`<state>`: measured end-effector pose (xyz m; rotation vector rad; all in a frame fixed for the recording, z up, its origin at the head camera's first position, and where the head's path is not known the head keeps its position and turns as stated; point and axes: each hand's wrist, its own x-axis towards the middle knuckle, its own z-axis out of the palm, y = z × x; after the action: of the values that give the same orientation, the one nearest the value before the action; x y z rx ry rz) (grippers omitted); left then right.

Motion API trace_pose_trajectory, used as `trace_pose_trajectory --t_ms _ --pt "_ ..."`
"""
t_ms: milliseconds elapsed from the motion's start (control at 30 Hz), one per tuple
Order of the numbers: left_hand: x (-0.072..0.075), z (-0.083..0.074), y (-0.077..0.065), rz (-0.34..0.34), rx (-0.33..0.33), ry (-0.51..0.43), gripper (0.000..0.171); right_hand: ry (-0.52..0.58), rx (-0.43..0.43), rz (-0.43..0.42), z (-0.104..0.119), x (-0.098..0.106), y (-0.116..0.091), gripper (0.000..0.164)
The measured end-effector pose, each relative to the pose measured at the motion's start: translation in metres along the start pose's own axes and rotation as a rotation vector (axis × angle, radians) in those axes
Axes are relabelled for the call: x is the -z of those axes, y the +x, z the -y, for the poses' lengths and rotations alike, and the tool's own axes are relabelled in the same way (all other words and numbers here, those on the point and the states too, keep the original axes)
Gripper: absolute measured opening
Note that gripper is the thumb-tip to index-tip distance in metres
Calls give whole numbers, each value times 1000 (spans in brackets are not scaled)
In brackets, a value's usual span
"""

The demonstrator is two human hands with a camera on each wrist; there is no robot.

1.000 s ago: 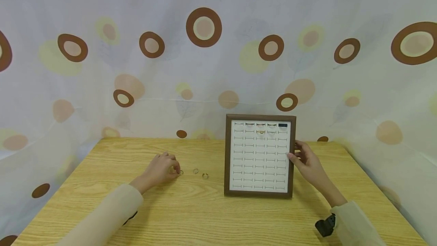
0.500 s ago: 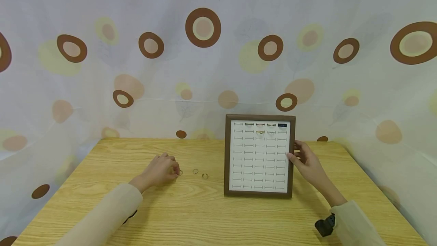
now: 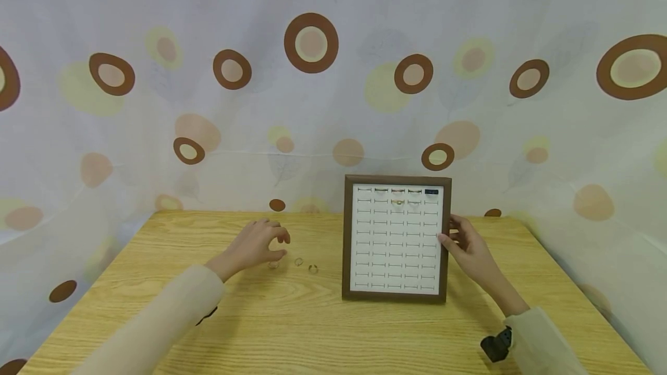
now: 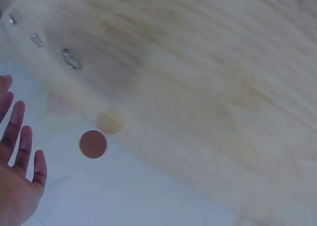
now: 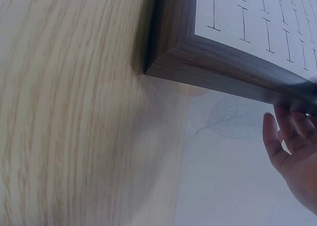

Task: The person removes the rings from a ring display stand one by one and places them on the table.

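My left hand (image 3: 255,243) hovers over the left part of the table, thumb and index finger spread apart with nothing between them. Just under its thumb lies a thin ring (image 3: 273,264), which the left wrist view shows apart from the fingers. Two more rings lie to the right: a thin one (image 3: 299,261) and a wider, gold-toned one (image 3: 313,269). My right hand (image 3: 471,253) grips the right edge of a brown-framed ring display board (image 3: 396,247), thumb in front and fingers behind. The board stands nearly upright, its white face lined with slots.
Several rings sit in the board's upper rows, among them a gold-toned one (image 3: 398,202). A small dark label (image 3: 431,192) marks its top right corner. The wooden table (image 3: 292,328) ends at a patterned curtain (image 3: 333,114) behind and at the sides.
My left hand has lifted off the nearest ring and shifted slightly right and away, its thumb and fingers spreading. That ring stays on the table. My right hand and the board have not moved.
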<state>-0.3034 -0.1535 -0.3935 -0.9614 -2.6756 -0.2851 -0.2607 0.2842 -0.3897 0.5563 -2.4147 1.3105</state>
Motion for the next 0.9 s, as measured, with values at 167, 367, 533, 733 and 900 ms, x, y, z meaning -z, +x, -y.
trace_pose_trajectory --t_ms 167,367,533,733,900 --pt "11 -10 14 -49 -52 41 14 -6 0 2 0 0 0 46" --pt "27 -26 32 -89 -108 60 14 -7 -6 5 -1 0 0 45" --pt "40 -40 44 -113 -141 47 15 9 5 6 -3 0 0 44" --pt "51 -55 59 -168 -186 45 17 58 8 13 -5 1 0 45" --pt "57 -66 72 -239 -221 44 17 76 3 21 -9 3 -1 46"
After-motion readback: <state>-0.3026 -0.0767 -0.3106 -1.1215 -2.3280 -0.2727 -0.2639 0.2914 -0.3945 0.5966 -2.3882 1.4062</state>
